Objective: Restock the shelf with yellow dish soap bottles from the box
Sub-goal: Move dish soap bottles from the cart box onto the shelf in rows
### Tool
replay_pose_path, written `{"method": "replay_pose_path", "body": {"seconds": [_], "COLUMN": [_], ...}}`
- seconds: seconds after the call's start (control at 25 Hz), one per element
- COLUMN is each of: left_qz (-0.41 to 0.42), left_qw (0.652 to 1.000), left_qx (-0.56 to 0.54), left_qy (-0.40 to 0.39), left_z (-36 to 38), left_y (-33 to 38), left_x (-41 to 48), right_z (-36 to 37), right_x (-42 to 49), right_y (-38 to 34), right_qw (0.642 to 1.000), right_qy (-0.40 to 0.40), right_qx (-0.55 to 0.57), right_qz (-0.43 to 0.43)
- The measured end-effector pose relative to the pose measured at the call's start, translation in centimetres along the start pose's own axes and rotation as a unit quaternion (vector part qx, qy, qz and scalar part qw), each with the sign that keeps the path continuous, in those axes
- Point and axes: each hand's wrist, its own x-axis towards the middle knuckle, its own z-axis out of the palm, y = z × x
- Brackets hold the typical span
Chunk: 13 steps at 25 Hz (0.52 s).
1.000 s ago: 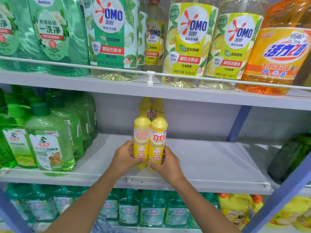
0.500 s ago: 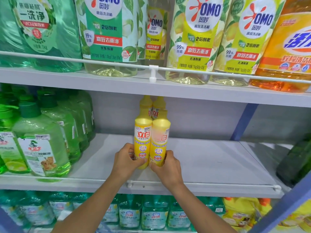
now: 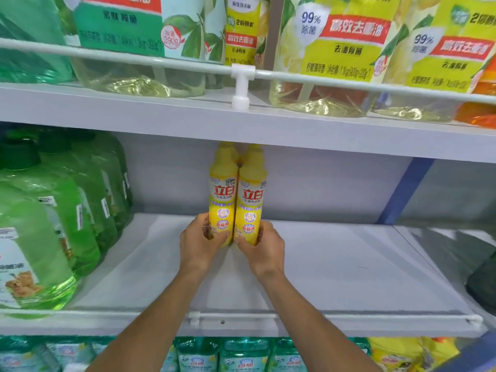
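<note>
Caps of left yellow bottle (image 3: 222, 194) and right yellow bottle (image 3: 252, 197) cut off at 12 o'clock by the upper shelf (image 3: 161, 114) lip. Bases masked by fingers; contact with middle shelf (image 3: 335, 264) cannot be told. Left hand (image 3: 200, 244) curls round the left one, right hand (image 3: 264, 245) round the right; the pair is upright and touching. Green jugs (image 3: 53, 210) at 9 o'clock, blurred. Versus 0.5 s ago: pair deeper in, rear yellow bottles now screened.
</note>
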Motion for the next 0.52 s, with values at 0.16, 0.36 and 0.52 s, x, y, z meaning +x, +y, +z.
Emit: {"method": "replay_pose_path", "body": {"seconds": [0.16,0.36,0.52], "left_qz": [-0.005,-0.002,0.001], "left_qw": [1.0,1.0,1.0], "left_qx": [-0.006,-0.019,-0.009], "left_qy": [0.02,0.02,0.024], "left_z": [0.7,1.2,1.4], "left_y": [-0.7,-0.7,-0.6], "left_x": [0.8,1.3,1.4], "right_z": [0.6,1.2,1.6], "right_x": [1.1,1.8,2.2], "right_y": [0.4,0.9,1.2], "right_qw": [1.0,1.0,1.0], "right_qy": [0.011,0.02,0.025], "right_qx": [0.022,0.023,0.016], "right_qz": [0.0,0.0,0.004]}}
